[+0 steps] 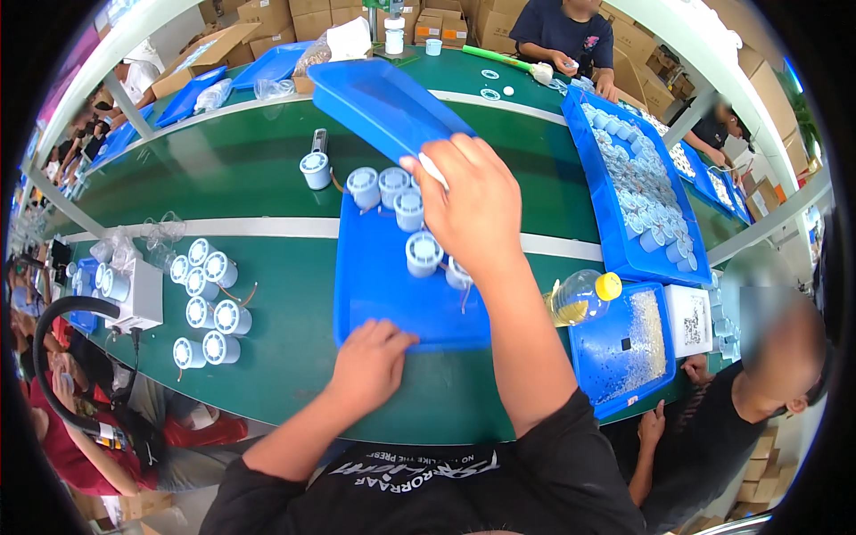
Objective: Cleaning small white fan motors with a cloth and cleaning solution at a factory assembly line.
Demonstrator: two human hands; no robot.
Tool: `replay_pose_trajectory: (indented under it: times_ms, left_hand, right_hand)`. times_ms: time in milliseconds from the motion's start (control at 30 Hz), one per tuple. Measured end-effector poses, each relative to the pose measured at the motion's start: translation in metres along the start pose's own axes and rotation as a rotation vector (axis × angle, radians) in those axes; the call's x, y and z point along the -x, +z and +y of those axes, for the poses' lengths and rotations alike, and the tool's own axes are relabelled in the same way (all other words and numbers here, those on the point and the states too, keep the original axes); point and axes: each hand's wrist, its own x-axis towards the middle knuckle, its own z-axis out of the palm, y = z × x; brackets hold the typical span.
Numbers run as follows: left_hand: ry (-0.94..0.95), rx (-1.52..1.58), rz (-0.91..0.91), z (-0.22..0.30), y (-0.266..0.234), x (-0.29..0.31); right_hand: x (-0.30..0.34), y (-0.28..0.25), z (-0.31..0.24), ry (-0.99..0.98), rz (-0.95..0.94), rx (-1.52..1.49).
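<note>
My right hand (477,201) is closed at the near end of a tilted blue tray (379,98), which slants up and away over the bench. A small white piece (433,172) shows beside its thumb; what it is I cannot make out. Below lies a second blue tray (401,299) holding several light-blue round motor-like units (423,253) with slotted tops and thin wires. My right hand and forearm hide some of them. Fingers bent, my left hand (370,361) grips this lower tray's near rim.
More light-blue units (221,346) stand at left beside a white box (141,294) with a black hose. One unit (315,169) sits beyond the lower tray. At right are a bottle with a yellow cap (580,299), a tray of small granules (624,348) and a large filled tray (633,187). Co-workers sit around.
</note>
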Motion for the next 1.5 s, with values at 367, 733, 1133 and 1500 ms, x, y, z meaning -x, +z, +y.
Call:
replay_pose_trajectory:
  times_ms: [367,733,1133,1500]
  left_hand:
    - [-0.036,0.327,-0.628,0.012,-0.030,0.075]
    - [-0.083,0.365,-0.660,0.008,-0.034,0.073]
    - [0.024,0.293,-0.394,0.028,-0.041,0.095]
    - [-0.321,1.266,-0.094,0.035,-0.042,0.141]
  right_hand:
    - [-0.080,0.136,0.154,0.170,-0.438,0.498]
    - [-0.031,0.156,0.102,0.309,-0.520,0.196]
    - [0.049,-0.031,-0.092,0.122,-0.982,-0.569]
    - [0.164,-0.097,-0.126,0.539,-0.931,-1.036]
